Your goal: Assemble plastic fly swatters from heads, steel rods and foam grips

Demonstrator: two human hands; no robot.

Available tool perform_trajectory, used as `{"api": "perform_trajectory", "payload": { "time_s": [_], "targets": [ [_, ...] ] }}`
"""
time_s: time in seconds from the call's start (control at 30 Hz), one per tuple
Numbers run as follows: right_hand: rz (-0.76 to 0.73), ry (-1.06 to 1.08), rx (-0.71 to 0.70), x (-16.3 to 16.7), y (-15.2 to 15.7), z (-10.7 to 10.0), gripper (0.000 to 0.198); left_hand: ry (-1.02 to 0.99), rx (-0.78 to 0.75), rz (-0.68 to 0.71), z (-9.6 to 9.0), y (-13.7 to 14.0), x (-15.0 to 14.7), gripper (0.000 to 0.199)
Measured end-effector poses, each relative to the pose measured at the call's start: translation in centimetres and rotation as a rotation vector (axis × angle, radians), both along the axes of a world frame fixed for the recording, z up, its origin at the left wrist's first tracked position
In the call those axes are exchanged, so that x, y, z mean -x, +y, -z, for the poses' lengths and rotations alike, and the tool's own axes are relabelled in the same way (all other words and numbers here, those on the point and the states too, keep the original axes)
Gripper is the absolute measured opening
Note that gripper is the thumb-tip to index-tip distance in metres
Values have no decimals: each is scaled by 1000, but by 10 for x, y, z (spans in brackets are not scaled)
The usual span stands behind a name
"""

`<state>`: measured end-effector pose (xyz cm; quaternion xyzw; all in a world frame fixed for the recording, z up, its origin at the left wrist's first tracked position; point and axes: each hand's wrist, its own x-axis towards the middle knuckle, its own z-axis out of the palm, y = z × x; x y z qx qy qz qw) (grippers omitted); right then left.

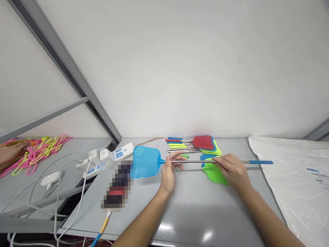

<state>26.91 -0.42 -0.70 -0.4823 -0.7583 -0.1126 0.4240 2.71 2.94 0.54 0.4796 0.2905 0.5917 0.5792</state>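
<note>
A blue fly swatter (146, 162) with a long metal rod and blue grip is held level above the table. My left hand (170, 170) pinches its rod just beside the blue head, the other fingers spread. Farther right, my right hand (232, 168) has its fingers closed on the same rod, short of the blue grip. Under and behind the rod lies a green fly swatter (215, 173), partly hidden by my right hand. Beyond it is a pile of fly swatters, with a red fly swatter (204, 143) on top and blue and yellow ones beneath.
White power strips (122, 151) with chargers and cables lie at the left. A pixelated dark object (116, 190) rests near them, a cable at its lower end. A white plastic bag (298, 176) covers the right side. Another person's hand (9, 154) touches pink and yellow cords (44, 151) far left.
</note>
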Motion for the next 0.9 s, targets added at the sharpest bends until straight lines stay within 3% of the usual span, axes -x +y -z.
{"api": "perform_trajectory", "payload": {
  "time_s": [0.27, 0.53, 0.9],
  "targets": [
    [-26, -21, -21, -3, 2, 3, 22, -256, 90, -236, -3, 6, 8, 46],
    [33, 6, -12, 8, -3, -1, 20, -190, 69, -174, 1, 2, 1, 50],
    [2, -30, 5, 19, -4, 2, 19, -74, 39, -187, 1, 5, 7, 49]
  ]
}}
